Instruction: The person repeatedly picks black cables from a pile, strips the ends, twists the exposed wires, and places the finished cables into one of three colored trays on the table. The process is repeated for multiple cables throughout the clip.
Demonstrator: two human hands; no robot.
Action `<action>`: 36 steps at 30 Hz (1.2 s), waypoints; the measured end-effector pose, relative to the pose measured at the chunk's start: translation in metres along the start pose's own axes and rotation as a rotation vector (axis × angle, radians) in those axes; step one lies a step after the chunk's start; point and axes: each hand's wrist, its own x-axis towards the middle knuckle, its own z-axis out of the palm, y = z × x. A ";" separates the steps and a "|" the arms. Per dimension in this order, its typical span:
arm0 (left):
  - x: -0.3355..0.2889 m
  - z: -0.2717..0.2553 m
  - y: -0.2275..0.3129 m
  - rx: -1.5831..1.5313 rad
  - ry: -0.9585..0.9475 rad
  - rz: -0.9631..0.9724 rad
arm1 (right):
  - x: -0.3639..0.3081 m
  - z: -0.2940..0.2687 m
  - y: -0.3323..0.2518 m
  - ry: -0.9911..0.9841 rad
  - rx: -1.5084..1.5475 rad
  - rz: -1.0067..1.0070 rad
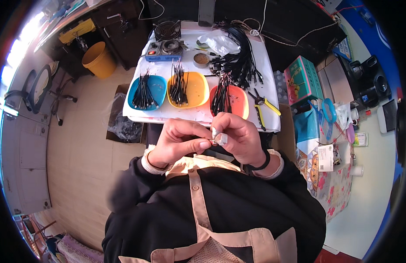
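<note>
Close to my body, just past the table's front edge, my left hand [181, 139] and my right hand [241, 139] meet fingertip to fingertip. Both are closed in a pinch around a small whitish piece [221, 139] with a thin, shiny end. Its exact kind is too small and too covered by fingers to make out. Beyond my hands stand a blue bowl [132, 97], a yellow bowl [202, 90] and a coral-red bowl [241, 105]. Each holds a bundle of short black cables [144, 94]. Right of the red bowl lie wire strippers [269, 105] with yellow handles.
A blue soldering device [163, 52] with a fan, a round tin [201, 59] and a heap of black cables [238, 65] occupy the far side of the white-covered table [141, 116]. An open carton [124, 138] with plastic sits at left; a cluttered side table [365, 184] at right.
</note>
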 end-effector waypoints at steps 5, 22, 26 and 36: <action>0.020 -0.015 0.016 0.157 0.053 0.088 | 0.028 -0.021 -0.002 -0.033 -0.091 -0.081; 0.121 -0.067 0.018 0.296 0.239 -0.187 | 0.091 -0.097 0.034 0.287 -0.357 -0.153; 0.166 -0.103 0.004 1.157 0.309 0.014 | 0.091 -0.125 0.041 0.543 -0.178 -0.050; 0.244 -0.182 -0.069 1.661 0.031 -0.081 | 0.078 -0.150 0.058 0.456 -0.328 0.119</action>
